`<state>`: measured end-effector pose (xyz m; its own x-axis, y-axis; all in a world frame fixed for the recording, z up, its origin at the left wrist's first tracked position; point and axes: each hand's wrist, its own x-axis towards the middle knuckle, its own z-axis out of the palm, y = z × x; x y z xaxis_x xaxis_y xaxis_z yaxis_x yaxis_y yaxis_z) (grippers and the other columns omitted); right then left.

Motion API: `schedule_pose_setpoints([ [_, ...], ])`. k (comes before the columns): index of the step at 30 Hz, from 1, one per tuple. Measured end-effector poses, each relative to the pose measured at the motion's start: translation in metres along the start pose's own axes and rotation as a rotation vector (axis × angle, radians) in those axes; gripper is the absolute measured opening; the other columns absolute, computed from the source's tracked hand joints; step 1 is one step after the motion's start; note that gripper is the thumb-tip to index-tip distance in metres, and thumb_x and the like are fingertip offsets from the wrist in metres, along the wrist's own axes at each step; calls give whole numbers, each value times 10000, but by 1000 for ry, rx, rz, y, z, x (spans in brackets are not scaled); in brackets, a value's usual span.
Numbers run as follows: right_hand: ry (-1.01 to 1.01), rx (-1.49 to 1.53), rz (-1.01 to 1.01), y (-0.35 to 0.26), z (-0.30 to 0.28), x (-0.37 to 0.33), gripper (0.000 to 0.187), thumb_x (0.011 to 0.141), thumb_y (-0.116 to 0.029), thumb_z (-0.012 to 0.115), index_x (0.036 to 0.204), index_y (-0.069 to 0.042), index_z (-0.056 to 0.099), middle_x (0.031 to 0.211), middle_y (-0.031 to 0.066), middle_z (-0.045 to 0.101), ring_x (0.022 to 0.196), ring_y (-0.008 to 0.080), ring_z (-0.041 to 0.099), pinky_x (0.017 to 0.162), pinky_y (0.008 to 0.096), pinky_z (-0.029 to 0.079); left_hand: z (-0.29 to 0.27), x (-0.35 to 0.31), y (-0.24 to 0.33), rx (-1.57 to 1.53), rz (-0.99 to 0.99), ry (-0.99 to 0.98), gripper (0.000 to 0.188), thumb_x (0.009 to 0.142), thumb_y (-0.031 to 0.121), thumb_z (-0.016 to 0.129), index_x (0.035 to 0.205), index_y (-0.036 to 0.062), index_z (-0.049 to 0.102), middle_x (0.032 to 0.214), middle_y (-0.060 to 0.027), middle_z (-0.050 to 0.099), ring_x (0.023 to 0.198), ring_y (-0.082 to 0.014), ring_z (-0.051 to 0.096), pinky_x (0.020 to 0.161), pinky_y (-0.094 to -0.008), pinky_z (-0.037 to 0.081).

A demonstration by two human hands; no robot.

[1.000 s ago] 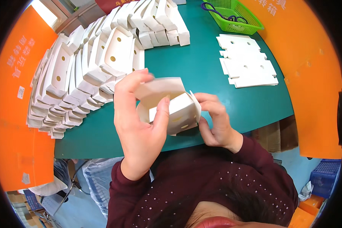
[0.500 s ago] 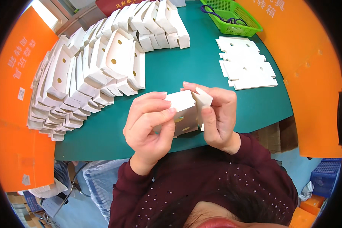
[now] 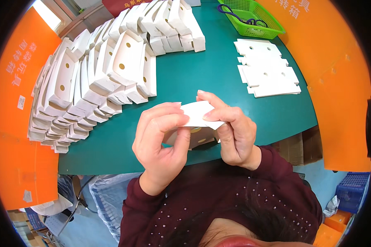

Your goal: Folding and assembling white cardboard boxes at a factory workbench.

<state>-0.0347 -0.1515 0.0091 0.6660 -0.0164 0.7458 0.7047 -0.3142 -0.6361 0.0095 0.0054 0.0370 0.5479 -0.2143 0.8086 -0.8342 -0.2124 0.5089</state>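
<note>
Between my two hands, over the table's near edge, is a white cardboard box (image 3: 193, 112) with round holes, partly folded. My left hand (image 3: 158, 140) grips its left part, thumb below and fingers on top. My right hand (image 3: 237, 131) pinches the right end, its index finger pressing on a white flap and its thumb underneath. The holed side faces down toward me in shadow, and my fingers hide both ends of the box. On the right of the table lies a stack of flat white cardboard blanks (image 3: 268, 74) with round holes.
Many folded white box trays (image 3: 123, 61) stand in stacked rows at the left and back of the green table (image 3: 185, 78). A green plastic basket (image 3: 255, 29) holding dark-handled scissors stands at the far right. Orange panels (image 3: 338, 82) rise on both sides. A plastic-lined blue crate (image 3: 111, 197) is below.
My right index finger has come over the top, and the box's right-hand flap, upright before, is now folded down flatter. My left hand has kept its grip.
</note>
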Motion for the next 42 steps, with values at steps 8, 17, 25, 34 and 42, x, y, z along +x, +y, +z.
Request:
schedule_pose_setpoints([
  [8,3,35,32,-4,2,0,200,1004,-117,398,1056,41,509,1216,383,530,983,306,660,768,298,511,3,-1,3,28,12,20,262,640,-118,695,838,44,638,864,-99,613,857,-251,644,691,-320,538],
  [17,9,-101,-47,-2,4,0,180,973,-63,460,1078,47,554,1239,336,545,1059,363,639,867,353,511,11,-7,5,-23,-58,120,261,627,-128,684,812,48,634,844,-88,581,853,-252,621,727,-353,539],
  [25,-104,-173,-77,-13,-10,12,247,900,-24,571,1127,43,641,1252,290,559,1070,346,636,866,356,522,2,-10,3,-12,65,-12,204,709,-117,621,830,45,593,916,-118,557,922,-284,604,809,-360,499],
  [34,-22,-157,83,-8,-7,18,155,932,-100,555,988,-24,678,1134,204,617,986,273,639,778,315,505,7,-20,-4,-594,-262,160,411,831,-29,542,1224,-27,422,1250,-142,480,1138,-261,512,1024,-394,363],
  [42,-25,-163,47,-6,1,14,177,951,-127,526,1012,-14,648,1134,193,579,945,265,603,788,318,493,1,-19,-1,-696,-640,194,333,853,-20,497,1181,27,474,1045,-61,514,1030,-166,523,912,-301,397],
])
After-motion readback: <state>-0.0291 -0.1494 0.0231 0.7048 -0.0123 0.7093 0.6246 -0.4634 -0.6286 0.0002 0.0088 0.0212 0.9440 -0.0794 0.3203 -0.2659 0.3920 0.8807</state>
